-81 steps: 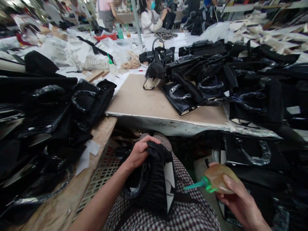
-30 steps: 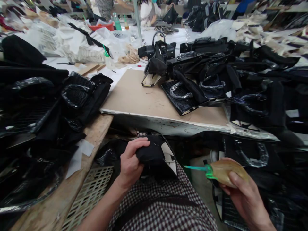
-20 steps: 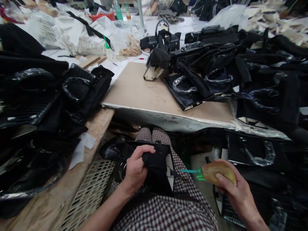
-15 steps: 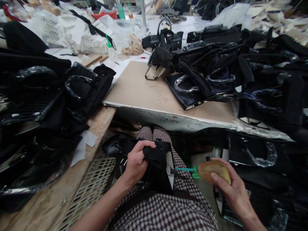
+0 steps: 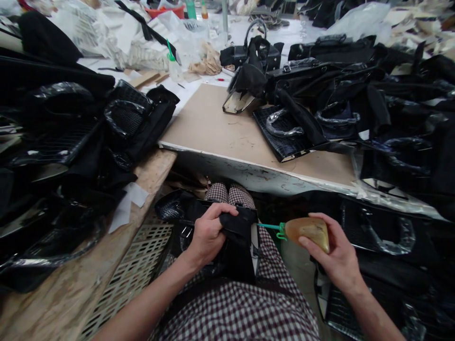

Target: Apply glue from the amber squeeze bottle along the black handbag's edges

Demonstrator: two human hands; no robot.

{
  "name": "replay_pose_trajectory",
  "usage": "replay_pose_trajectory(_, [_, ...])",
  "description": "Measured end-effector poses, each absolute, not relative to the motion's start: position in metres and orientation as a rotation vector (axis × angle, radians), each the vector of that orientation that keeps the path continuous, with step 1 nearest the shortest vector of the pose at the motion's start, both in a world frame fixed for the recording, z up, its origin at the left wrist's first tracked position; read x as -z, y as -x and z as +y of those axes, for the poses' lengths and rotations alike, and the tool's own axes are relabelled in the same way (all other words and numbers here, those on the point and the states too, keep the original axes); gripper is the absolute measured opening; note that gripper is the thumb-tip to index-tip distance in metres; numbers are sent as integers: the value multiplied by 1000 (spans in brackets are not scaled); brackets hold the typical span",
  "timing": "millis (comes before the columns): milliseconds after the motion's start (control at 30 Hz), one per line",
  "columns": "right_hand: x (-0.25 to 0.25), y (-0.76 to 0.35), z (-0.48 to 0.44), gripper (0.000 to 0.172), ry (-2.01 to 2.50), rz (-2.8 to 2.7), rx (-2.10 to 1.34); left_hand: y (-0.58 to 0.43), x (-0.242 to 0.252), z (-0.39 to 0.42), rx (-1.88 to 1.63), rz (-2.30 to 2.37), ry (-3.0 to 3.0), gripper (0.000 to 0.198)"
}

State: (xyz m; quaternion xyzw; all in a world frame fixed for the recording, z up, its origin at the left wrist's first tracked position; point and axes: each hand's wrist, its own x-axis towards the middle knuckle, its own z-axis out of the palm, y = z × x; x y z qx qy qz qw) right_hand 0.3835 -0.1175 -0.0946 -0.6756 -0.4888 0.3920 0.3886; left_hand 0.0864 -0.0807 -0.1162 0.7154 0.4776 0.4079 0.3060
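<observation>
Across my lap lies a black handbag [image 5: 238, 258], partly made up, with a pale inner edge showing along its right side. My left hand [image 5: 209, 232] is closed on the bag's black fabric near its top. In my right hand [image 5: 334, 251] is a glue bottle [image 5: 307, 233] of soft amber plastic, lying on its side, with the fingers and thumb around its base. Its long green nozzle points left, and the tip is at the bag's right edge; whether it touches cannot be made out.
Black bags wrapped at the handles [image 5: 320, 113] crowd the table [image 5: 209, 118] at the right. More black bags [image 5: 64, 123] are heaped on a wooden bench [image 5: 149, 175] at my left. A plastic crate [image 5: 131, 270] stands beside my lap. Another glue bottle [image 5: 175, 68] stands farther back.
My right hand has brought the glue bottle up and left, so the nozzle is higher along the bag's edge. My left hand keeps its hold. The whole view has shifted slightly.
</observation>
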Motion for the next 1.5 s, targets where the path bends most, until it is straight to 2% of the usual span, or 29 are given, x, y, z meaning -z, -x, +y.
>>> replay_pose_trajectory(300, [105, -395, -118, 52, 1700, -1459, -966, -86, 113, -77, -1084, 1215, -1957, 37])
replay_pose_trajectory(567, [113, -403, -129, 55, 1756, -1548, -1025, -86, 116, -77, -1079, 1222, -1946, 42])
replay_pose_trajectory(933, [115, -403, -141, 56, 1810, -1502, -1111, -86, 115, -80, -1082, 1216, -1961, 48])
replay_pose_trajectory(1367, [110, -396, -160, 52, 1936, -1308, -1223, -84, 114, -83, -1118, 1223, -1928, 44])
replay_pose_trajectory(1500, [113, -392, -162, 55, 1965, -1239, -1131, -85, 115, -83, -1135, 1238, -1901, 45])
